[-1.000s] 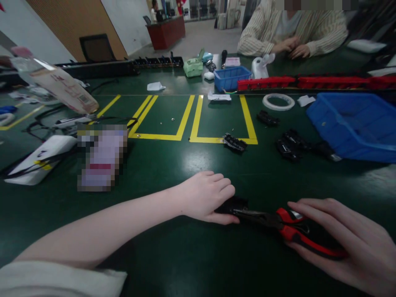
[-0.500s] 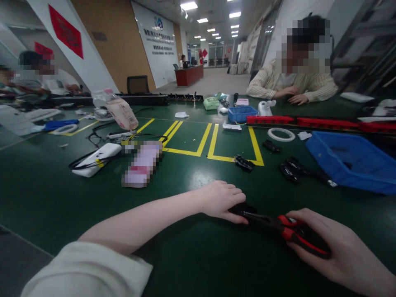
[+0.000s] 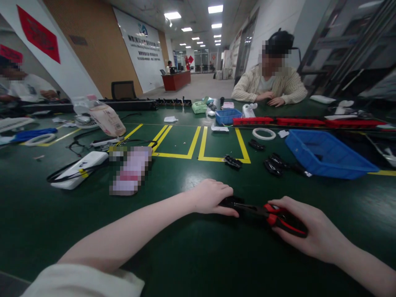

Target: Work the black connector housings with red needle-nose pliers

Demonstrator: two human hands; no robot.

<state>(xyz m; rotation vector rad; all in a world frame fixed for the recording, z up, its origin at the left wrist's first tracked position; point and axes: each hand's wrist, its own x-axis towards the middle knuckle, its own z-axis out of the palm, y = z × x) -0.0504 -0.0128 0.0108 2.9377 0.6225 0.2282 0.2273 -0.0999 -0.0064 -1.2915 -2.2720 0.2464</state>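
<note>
The left hand [image 3: 210,198] pinches a black part [image 3: 229,201] in its grip low at the desk [image 3: 198,260], seemingly bracing it against the pliers [image 3: 259,210]; the right hand [image 3: 315,231] wraps its grip around their handles [image 3: 290,228], apparently for control.

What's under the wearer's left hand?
A black part is under the left hand. Its end toward the pliers shows; the fingers cover the rest, so its full shape can't be told.
</note>
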